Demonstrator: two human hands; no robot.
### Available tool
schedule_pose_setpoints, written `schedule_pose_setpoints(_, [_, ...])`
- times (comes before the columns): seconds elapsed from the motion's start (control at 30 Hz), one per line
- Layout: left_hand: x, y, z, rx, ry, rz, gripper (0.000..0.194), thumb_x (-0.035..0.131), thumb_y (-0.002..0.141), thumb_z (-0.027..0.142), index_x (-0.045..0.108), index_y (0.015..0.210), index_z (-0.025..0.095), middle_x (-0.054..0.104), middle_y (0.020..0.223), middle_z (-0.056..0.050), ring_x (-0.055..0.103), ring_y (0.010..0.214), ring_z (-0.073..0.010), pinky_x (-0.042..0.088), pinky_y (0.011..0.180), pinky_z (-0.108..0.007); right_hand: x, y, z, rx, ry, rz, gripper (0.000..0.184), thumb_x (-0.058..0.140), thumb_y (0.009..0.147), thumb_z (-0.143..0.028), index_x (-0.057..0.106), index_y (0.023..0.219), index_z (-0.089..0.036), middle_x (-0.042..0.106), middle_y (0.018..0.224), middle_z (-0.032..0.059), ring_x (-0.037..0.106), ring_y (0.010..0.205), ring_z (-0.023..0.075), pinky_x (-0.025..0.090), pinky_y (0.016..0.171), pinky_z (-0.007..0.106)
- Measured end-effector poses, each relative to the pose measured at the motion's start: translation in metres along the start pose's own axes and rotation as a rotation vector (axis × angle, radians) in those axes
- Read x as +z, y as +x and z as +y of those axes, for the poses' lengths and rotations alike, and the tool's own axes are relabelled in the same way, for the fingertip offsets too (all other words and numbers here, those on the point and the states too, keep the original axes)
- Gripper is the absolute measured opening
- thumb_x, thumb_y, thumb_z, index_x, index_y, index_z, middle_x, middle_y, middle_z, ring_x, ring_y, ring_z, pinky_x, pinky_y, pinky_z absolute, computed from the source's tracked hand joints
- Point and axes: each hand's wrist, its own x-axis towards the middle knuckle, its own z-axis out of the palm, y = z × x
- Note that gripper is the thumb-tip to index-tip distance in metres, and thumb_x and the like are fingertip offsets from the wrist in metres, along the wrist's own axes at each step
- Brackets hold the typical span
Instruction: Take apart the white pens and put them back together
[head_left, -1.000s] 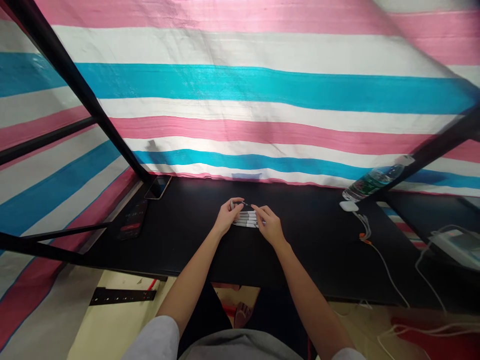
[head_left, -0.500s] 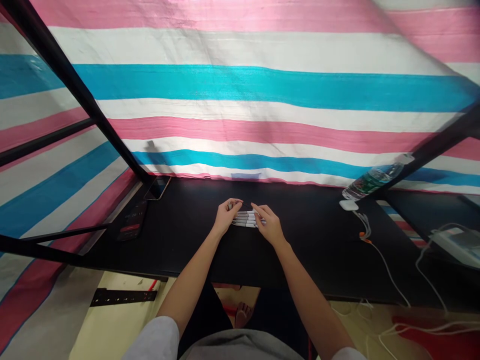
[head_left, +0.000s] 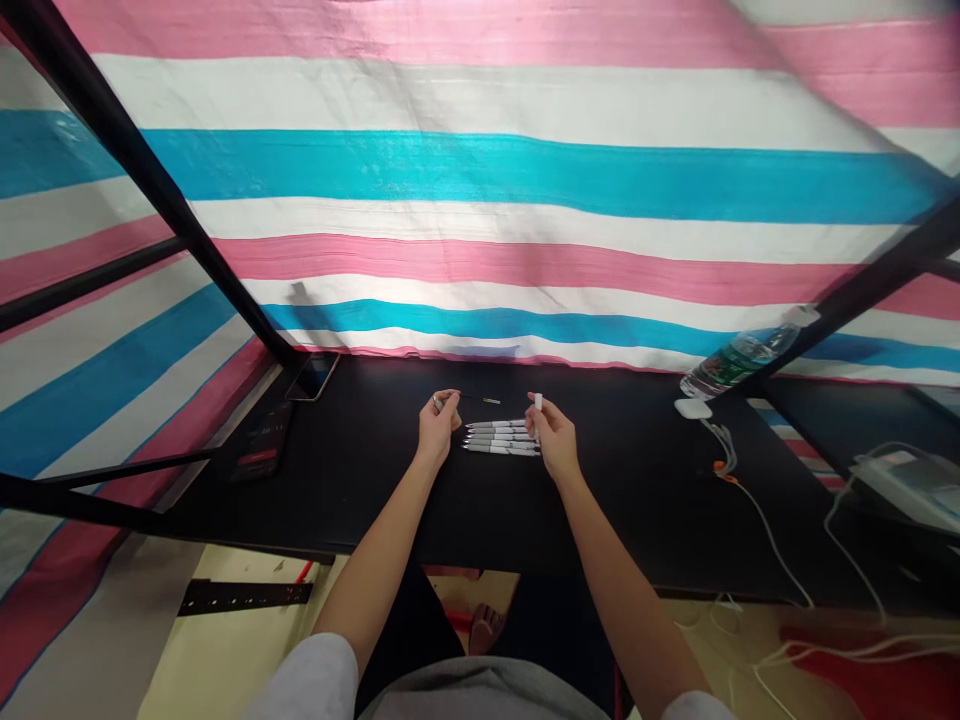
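White-barrelled pens (head_left: pixel 501 438) are lying side by side in a tight row on the black tabletop (head_left: pixel 375 490), between our hands and roughly in front of us, probably lined up like this so that they are not rolling and are staying within easy reach. We are holding our hands apart, raised near the row without touching it. Our left hand (head_left: pixel 439 425) is pinching one end of a thin dark rod (head_left: pixel 484 399), which is pointing sideways just past the far edge of the row, seemingly held that way to keep it clear of the pens. Our right hand (head_left: pixel 553 437) is gripping a small white piece (head_left: pixel 538 402) upright between its fingers; we cannot tell exactly what it is. Off to the left, a phone (head_left: pixel 313 378) and a dark device (head_left: pixel 262 445) are lying out of the way, while a water bottle (head_left: pixel 739 358), a white charger (head_left: pixel 692 408) and a white cable (head_left: pixel 772 545) are sitting well apart on the right, below a striped tarpaulin (head_left: pixel 480 170) hanging on a black frame (head_left: pixel 150 210).
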Motion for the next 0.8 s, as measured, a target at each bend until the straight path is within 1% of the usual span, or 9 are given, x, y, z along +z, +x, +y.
schedule_pose_setpoints(0.07, [0.0, 0.0, 0.0, 0.002, -0.009, 0.004, 0.04, 0.081, 0.064, 0.042, 0.059, 0.082, 0.015, 0.028, 0.046, 0.012, 0.021, 0.04, -0.0019, 0.017, 0.044, -0.021, 0.0, 0.001, -0.004, 0.092, 0.165, -0.019, 0.037, 0.064, 0.079, -0.042, 0.065, 0.11, -0.021, 0.055, 0.07, -0.0014, 0.047, 0.056, 0.011, 0.037, 0.047, 0.024])
schedule_pose_setpoints(0.13, [0.0, 0.0, 0.0, 0.004, -0.013, 0.011, 0.039, 0.081, 0.064, 0.042, 0.059, 0.081, 0.015, 0.028, 0.046, 0.012, 0.021, 0.04, -0.002, 0.017, 0.044, -0.021, -0.001, 0.002, -0.008, 0.17, 0.302, -0.021, 0.035, 0.062, 0.08, -0.042, 0.064, 0.11, -0.023, 0.054, 0.07, -0.0016, 0.047, 0.054, 0.0105, 0.035, 0.045, 0.023])
schedule_pose_setpoints(0.27, [0.001, 0.0, 0.001, -0.008, -0.008, 0.018, 0.038, 0.081, 0.063, 0.041, 0.059, 0.081, 0.015, 0.029, 0.045, 0.012, 0.022, 0.04, -0.0024, 0.018, 0.044, -0.021, -0.005, 0.007, -0.009, 0.246, 0.421, 0.011, 0.029, 0.058, 0.083, -0.041, 0.065, 0.104, -0.023, 0.055, 0.07, -0.001, 0.047, 0.053, 0.0098, 0.036, 0.045, 0.023])
schedule_pose_setpoints(0.37, [0.001, 0.0, 0.002, -0.014, 0.001, 0.017, 0.038, 0.081, 0.063, 0.041, 0.059, 0.081, 0.015, 0.029, 0.045, 0.012, 0.022, 0.041, -0.0026, 0.018, 0.044, -0.021, -0.007, 0.008, -0.005, 0.239, 0.404, 0.014, 0.028, 0.061, 0.081, -0.041, 0.064, 0.103, -0.023, 0.055, 0.069, -0.0011, 0.049, 0.055, 0.0108, 0.037, 0.046, 0.024])
schedule_pose_setpoints(0.57, [0.001, -0.001, 0.002, -0.011, 0.022, 0.009, 0.037, 0.08, 0.065, 0.041, 0.059, 0.082, 0.015, 0.029, 0.046, 0.011, 0.023, 0.041, -0.003, 0.018, 0.044, -0.022, -0.006, 0.006, 0.0, 0.161, 0.296, 0.006, 0.028, 0.07, 0.074, -0.036, 0.064, 0.097, -0.022, 0.055, 0.068, -0.0027, 0.051, 0.056, 0.0105, 0.041, 0.048, 0.024])
schedule_pose_setpoints(0.7, [0.001, -0.001, 0.002, -0.007, 0.029, 0.01, 0.037, 0.08, 0.065, 0.041, 0.059, 0.082, 0.015, 0.03, 0.045, 0.011, 0.023, 0.041, -0.0032, 0.018, 0.044, -0.022, -0.005, 0.006, 0.002, 0.16, 0.249, -0.002, 0.027, 0.068, 0.075, -0.037, 0.063, 0.097, -0.022, 0.056, 0.065, -0.0035, 0.05, 0.052, 0.0103, 0.041, 0.047, 0.024])
schedule_pose_setpoints(0.77, [0.002, -0.001, 0.002, -0.003, 0.031, 0.011, 0.037, 0.079, 0.066, 0.04, 0.059, 0.082, 0.015, 0.03, 0.045, 0.011, 0.023, 0.041, -0.0032, 0.018, 0.044, -0.022, -0.006, 0.006, 0.004, 0.132, 0.237, -0.006, 0.026, 0.068, 0.075, -0.036, 0.064, 0.097, -0.023, 0.058, 0.066, -0.0036, 0.054, 0.055, 0.0112, 0.045, 0.051, 0.026])
schedule_pose_setpoints(0.8, [0.002, -0.001, 0.002, -0.004, 0.031, 0.012, 0.036, 0.079, 0.066, 0.04, 0.059, 0.082, 0.015, 0.029, 0.045, 0.012, 0.023, 0.04, -0.0032, 0.018, 0.044, -0.022, -0.006, 0.007, 0.005, 0.106, 0.229, -0.006, 0.025, 0.069, 0.074, -0.035, 0.065, 0.096, -0.023, 0.06, 0.067, -0.0032, 0.056, 0.059, 0.0121, 0.048, 0.057, 0.028])
